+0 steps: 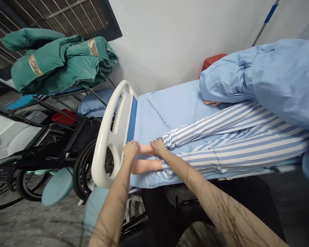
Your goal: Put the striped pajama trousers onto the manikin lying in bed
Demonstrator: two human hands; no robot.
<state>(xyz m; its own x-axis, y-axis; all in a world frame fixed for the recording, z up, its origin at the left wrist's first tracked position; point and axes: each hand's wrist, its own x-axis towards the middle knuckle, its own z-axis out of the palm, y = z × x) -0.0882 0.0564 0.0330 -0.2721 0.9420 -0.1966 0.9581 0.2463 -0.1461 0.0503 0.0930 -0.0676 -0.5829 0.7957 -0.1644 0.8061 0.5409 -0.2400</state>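
On the bed lies a figure in blue-and-white striped trousers [221,127], its bare lower legs toward the footboard; whether it is a person or a manikin I cannot tell. My left hand [131,148] is wrapped round the toe end of the far foot [145,149], close to the footboard. Around the ankle of that same leg, beside the gathered trouser cuff [168,140], my right hand [158,146] is closed. The near foot [140,166] rests on the blue sheet [164,103], below my hands, untouched by my fingers as far as I can see.
A white footboard [99,151] borders the bed's left end. Beyond it stand a wheelchair [86,168], round stools [58,187] and a rack with folded green garments [67,63]. At right, a blue-covered shape [267,75] lies over the upper part of the bed. A red object [212,61] sits by the wall.
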